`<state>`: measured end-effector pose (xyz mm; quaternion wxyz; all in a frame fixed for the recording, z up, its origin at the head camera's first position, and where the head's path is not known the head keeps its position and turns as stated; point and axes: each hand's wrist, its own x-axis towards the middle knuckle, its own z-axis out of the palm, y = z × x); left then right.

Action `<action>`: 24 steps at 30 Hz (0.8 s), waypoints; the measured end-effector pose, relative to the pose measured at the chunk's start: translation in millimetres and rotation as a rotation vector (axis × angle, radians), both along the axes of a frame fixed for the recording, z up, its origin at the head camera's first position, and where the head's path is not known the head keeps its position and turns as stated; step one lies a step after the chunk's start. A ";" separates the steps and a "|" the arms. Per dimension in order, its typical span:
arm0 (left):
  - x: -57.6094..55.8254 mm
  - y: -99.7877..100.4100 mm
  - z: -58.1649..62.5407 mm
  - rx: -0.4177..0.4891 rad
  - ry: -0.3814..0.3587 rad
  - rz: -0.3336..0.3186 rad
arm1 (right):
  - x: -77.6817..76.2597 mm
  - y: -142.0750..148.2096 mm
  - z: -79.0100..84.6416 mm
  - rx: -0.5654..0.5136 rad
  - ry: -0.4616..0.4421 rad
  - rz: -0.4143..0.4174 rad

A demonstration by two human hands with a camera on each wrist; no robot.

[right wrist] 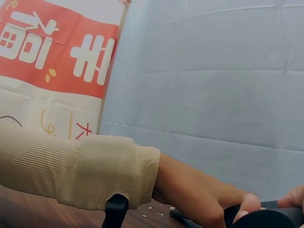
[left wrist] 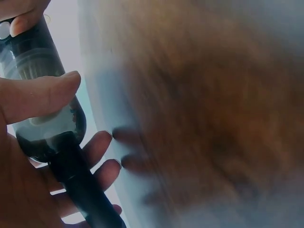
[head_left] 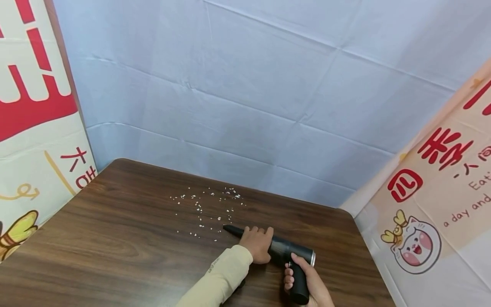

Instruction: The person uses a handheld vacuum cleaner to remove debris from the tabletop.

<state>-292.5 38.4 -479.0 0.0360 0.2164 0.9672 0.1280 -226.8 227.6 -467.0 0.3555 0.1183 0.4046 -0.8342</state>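
A black handheld vacuum (head_left: 283, 247) lies over the table's right side, its narrow nozzle (head_left: 233, 230) pointing left toward scattered white bits (head_left: 198, 209). My right hand (head_left: 311, 279) grips its handle (head_left: 298, 283), thumb up near the body. Around the front part, where body and nozzle meet, my left hand (head_left: 258, 244) holds the vacuum from above. In the left wrist view, the left thumb (left wrist: 45, 95) crosses a clear dust cup (left wrist: 47, 126), with other fingers behind the nozzle (left wrist: 78, 183). Only part of the left hand (right wrist: 199, 192) shows beyond the sleeve in the right wrist view.
The brown wooden table (head_left: 115, 238) has rounded far corners. Behind it hangs a pale blue cloth (head_left: 230, 106). Printed cloths stand at the left (head_left: 34, 115) and right (head_left: 433, 221). A cream sleeve (head_left: 218, 277) covers the left forearm.
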 end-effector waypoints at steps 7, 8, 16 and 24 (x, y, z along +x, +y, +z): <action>-6.4 -1.0 1.2 -0.004 -0.018 0.005 | -0.1 -10.0 1.8 0.027 -0.019 -0.082; -7.2 -0.7 0.7 -0.004 -0.018 0.004 | 0.1 -10.9 1.9 0.032 -0.021 -0.090; -9.7 0.6 -0.3 -0.003 -0.003 -0.008 | 2.3 -14.7 3.1 0.061 -0.012 -0.124; -7.5 2.8 -2.0 0.010 0.024 -0.001 | 2.1 -10.9 5.5 0.083 0.005 -0.097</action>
